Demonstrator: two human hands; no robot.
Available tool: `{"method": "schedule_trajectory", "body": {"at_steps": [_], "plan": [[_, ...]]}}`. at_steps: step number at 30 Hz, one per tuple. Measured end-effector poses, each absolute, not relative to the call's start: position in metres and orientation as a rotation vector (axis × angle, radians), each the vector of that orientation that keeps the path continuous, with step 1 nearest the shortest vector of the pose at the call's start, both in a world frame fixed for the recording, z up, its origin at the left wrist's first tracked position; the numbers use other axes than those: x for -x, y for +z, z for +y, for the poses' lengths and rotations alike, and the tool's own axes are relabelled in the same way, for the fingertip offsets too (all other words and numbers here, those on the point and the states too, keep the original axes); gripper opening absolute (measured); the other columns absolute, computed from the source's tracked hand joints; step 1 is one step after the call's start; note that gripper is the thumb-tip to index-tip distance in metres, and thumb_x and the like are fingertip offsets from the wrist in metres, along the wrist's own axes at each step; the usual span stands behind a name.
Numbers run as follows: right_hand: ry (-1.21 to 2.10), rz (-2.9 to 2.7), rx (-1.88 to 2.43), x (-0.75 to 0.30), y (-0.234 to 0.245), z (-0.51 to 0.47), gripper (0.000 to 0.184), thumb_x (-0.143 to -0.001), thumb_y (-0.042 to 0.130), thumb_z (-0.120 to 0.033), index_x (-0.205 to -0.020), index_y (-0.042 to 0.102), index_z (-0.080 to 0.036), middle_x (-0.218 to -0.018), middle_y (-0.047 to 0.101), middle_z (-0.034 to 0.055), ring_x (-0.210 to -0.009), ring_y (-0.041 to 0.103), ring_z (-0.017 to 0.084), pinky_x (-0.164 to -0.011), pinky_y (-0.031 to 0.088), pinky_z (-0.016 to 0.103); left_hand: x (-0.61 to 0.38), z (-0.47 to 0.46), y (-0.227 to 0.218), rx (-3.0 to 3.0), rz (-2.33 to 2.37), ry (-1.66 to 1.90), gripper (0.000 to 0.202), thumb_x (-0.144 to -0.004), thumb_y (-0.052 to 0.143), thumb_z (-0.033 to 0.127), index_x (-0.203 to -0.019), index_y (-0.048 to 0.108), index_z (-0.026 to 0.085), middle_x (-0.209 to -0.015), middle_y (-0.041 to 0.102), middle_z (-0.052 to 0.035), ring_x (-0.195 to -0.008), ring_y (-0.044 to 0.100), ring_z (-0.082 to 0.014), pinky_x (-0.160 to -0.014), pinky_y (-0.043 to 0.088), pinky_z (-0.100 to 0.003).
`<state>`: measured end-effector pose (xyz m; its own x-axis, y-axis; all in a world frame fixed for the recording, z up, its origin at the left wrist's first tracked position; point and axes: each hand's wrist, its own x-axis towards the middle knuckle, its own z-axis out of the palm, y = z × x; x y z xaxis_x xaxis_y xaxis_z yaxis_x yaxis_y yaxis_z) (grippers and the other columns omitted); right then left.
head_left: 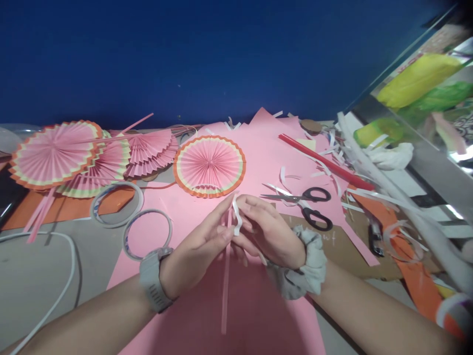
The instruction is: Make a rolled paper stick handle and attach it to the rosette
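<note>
My left hand (201, 236) is closed on a narrow pink paper strip (225, 291), whose lower part hangs down toward me. My right hand (269, 229) faces it, fingers curled together at a short, wavy white strip (237, 217) that looks like tape backing. The lower end of this white strip lies beside my left thumb. Some fingertips are hidden behind the strips. Just beyond my hands a round pleated paper fan (209, 165), pink with a yellow and orange rim, lies flat on pink paper (258, 148). Black-handled scissors (314, 195) lie open to the right.
Two tape rolls (139, 197) (170, 231) rest at left, near more pleated fans (55, 153). A white cable (74, 256) curves at the left edge. A red strip (325, 161), paper scraps, a cutter (375, 239) and a long white tube (391, 197) lie at right. A blue partition (221, 59) stands behind.
</note>
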<state>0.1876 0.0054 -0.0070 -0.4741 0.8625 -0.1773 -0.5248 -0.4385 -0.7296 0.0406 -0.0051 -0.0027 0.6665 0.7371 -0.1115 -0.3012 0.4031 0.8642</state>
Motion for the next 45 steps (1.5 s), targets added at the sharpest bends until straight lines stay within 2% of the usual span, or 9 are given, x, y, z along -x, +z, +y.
{"method": "schedule_trajectory", "body": {"at_steps": [8,12,18,24,32,38,45], "plan": [[2.012,-0.83,0.633,-0.1894,-0.0069,0.0053,0.032,-0.095,0.035,-0.03,-0.065,0.04,-0.019,-0.04,0.045,-0.009,-0.03,0.046,0.007,-0.044,0.049,0.024,-0.0422,-0.0063,0.0019,-0.962,0.565,0.669,0.058,-0.097,0.035,0.021,-0.147,0.004,0.021,-0.08,0.07,-0.0058,-0.077,0.065,-0.0157,-0.07,0.045,-0.026],[1.991,-0.844,0.699,-0.1898,-0.0061,0.0051,0.034,-0.094,0.037,-0.037,-0.065,0.04,-0.019,-0.041,0.044,-0.0097,-0.028,0.044,0.006,-0.043,0.048,0.023,-0.0417,-0.0081,0.0019,-1.021,0.597,0.645,0.056,-0.098,0.033,0.021,-0.147,0.005,0.022,-0.081,0.071,-0.0045,-0.076,0.065,-0.0141,-0.072,0.044,-0.025],[1.938,-0.94,0.881,-0.1928,-0.0086,0.0071,0.037,-0.089,0.044,-0.047,-0.064,0.041,-0.019,-0.048,0.047,-0.007,-0.036,0.047,0.007,-0.041,0.043,0.02,-0.0399,-0.0095,0.0034,-1.092,0.57,0.629,0.058,-0.098,0.031,0.019,-0.147,0.0,0.022,-0.085,0.071,-0.0054,-0.085,0.064,-0.016,-0.081,0.043,-0.029],[1.91,-0.94,0.928,-0.1933,-0.0107,0.0062,0.038,-0.088,0.047,-0.046,-0.063,0.042,-0.019,-0.048,0.043,-0.0076,-0.039,0.044,0.006,-0.044,0.041,0.02,-0.0399,-0.0093,0.0003,-1.109,0.554,0.63,0.06,-0.098,0.031,0.022,-0.146,-0.005,0.019,-0.079,0.07,-0.0054,-0.08,0.065,-0.0175,-0.077,0.044,-0.03],[1.84,-0.956,0.997,-0.1911,-0.0058,0.0073,0.037,-0.087,0.05,-0.044,-0.061,0.044,-0.018,-0.052,0.039,-0.0067,-0.044,0.039,0.006,-0.045,0.037,0.019,-0.0376,-0.0078,0.0023,-1.189,0.566,0.604,0.061,-0.098,0.031,0.026,-0.146,-0.006,0.02,-0.077,0.068,-0.0024,-0.079,0.065,-0.0157,-0.086,0.039,-0.031],[1.864,-0.92,0.964,-0.1924,-0.0058,0.0077,0.031,-0.087,0.051,-0.04,-0.066,0.047,-0.018,-0.052,0.037,-0.0082,-0.044,0.034,0.004,-0.046,0.034,0.018,-0.0377,-0.0087,0.0006,-1.164,0.542,0.598,0.061,-0.098,0.031,0.025,-0.146,-0.005,0.02,-0.078,0.069,-0.0031,-0.078,0.066,-0.0165,-0.084,0.038,-0.031],[1.85,-0.955,0.947,-0.1922,-0.0051,0.0086,0.032,-0.087,0.051,-0.042,-0.067,0.047,-0.018,-0.052,0.037,-0.0083,-0.045,0.032,0.004,-0.045,0.032,0.017,-0.0391,-0.0076,-0.0028,-1.098,0.5,0.609,0.059,-0.098,0.032,0.027,-0.146,-0.002,0.026,-0.072,0.067,-0.0006,-0.068,0.065,-0.0158,-0.073,0.041,-0.03]]}}
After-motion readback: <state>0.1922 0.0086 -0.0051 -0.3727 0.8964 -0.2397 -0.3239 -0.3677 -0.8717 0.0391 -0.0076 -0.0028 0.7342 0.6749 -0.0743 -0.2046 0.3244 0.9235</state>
